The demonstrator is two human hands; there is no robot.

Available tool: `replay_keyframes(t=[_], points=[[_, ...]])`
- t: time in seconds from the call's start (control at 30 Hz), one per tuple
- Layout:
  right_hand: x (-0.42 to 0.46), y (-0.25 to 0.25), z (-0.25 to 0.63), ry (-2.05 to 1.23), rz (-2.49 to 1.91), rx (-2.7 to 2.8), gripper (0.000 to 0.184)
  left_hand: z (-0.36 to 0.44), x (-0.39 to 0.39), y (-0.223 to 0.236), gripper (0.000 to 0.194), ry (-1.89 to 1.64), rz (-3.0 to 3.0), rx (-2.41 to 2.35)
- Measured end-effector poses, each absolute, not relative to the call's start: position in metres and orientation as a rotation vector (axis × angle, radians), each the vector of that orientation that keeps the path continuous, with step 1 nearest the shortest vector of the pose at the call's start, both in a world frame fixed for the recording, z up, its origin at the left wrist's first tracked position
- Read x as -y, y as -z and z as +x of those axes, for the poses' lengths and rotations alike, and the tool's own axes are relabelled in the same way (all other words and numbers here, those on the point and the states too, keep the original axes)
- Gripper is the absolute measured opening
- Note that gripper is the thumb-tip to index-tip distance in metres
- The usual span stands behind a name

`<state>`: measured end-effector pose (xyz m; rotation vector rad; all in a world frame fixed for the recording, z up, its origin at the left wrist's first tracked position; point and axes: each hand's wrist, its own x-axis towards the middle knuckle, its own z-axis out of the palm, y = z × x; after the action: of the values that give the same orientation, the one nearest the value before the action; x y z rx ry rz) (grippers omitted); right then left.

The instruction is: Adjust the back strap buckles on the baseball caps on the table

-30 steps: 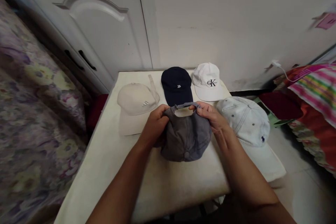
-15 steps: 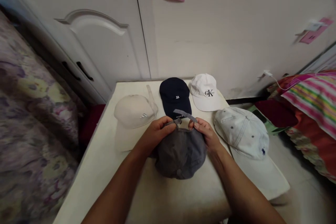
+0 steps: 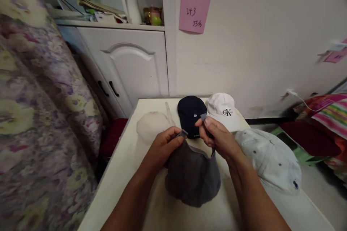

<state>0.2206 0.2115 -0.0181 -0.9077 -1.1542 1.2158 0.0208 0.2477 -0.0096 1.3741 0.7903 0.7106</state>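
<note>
A dark grey cap (image 3: 193, 177) is held up over the table, its crown toward me and its back opening at the top. My left hand (image 3: 169, 144) pinches the short strap end with the buckle. In my right hand (image 3: 215, 133) the longer strap end is gripped, its tip sticking up between thumb and fingers. The two strap ends are apart. Behind the grey cap lie a navy cap (image 3: 191, 110) and a white cap (image 3: 219, 106) with black letters. A beige cap (image 3: 151, 126), its strap standing up, is left of them, and a pale denim cap (image 3: 268, 158) is at the right.
The caps rest on a cream table (image 3: 121, 173) against the wall. A white cabinet (image 3: 132, 61) and a floral curtain (image 3: 48, 108) stand to the left. At the right are a dark red stool seat (image 3: 309, 142) and a striped bedspread (image 3: 332, 119).
The strap ends of the grey cap have come apart, my right hand having pulled its end away and up. The view has tilted upward and turned left.
</note>
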Motion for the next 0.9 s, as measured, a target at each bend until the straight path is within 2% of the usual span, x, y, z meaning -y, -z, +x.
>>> replay_keyframes(t=[0.2,0.37,0.63,0.73,0.9], points=[[-0.194,0.010,0.213,-1.154,-1.059,1.388,0.030,0.018,-0.245,0.010,0.026,-0.721,1.366,-0.707],[-0.192,0.007,0.205,-1.128,-1.108,1.386,0.019,0.019,-0.239,0.008,0.024,-0.773,1.400,-0.701],[-0.194,0.007,0.192,-1.141,-1.127,1.334,0.025,0.018,-0.236,0.000,0.021,-0.812,1.587,-0.710],[-0.193,0.007,0.194,-1.108,-1.154,1.345,0.021,0.018,-0.236,-0.002,0.026,-0.772,1.585,-0.720],[-0.192,0.005,0.198,-1.082,-1.155,1.390,0.014,0.022,-0.236,-0.001,0.020,-0.777,1.517,-0.768]])
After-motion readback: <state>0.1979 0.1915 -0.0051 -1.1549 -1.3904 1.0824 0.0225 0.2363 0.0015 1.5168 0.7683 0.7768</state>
